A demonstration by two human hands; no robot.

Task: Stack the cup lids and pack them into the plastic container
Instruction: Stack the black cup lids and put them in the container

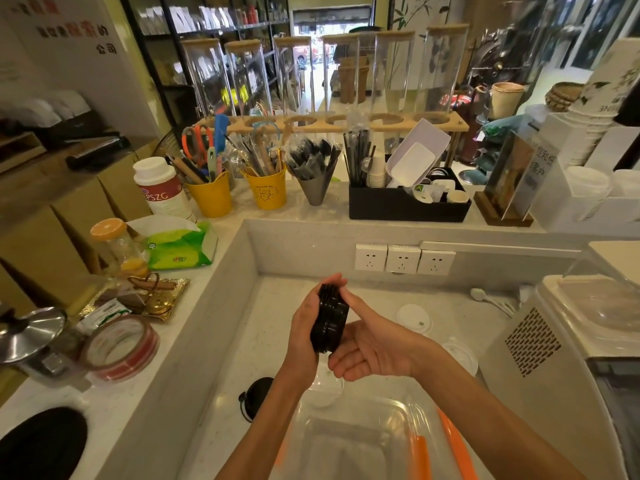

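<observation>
A stack of several black cup lids (330,322) stands on edge between my two hands, above the counter. My left hand (306,332) presses its left face and my right hand (372,344) cups its right side and bottom. Below my wrists sits a clear plastic container (398,415) with orange clips. One black lid (258,393) lies on the counter to the left of the container. Two white lids (414,317) (462,353) lie on the counter to the right, and a clear lid (325,388) shows under my right hand.
The low white counter (263,327) is walled by a raised ledge on the left and back with three wall sockets (403,258). A white machine (540,344) stands close on the right. A tape roll (119,348) and a pot lid (27,332) sit on the left ledge.
</observation>
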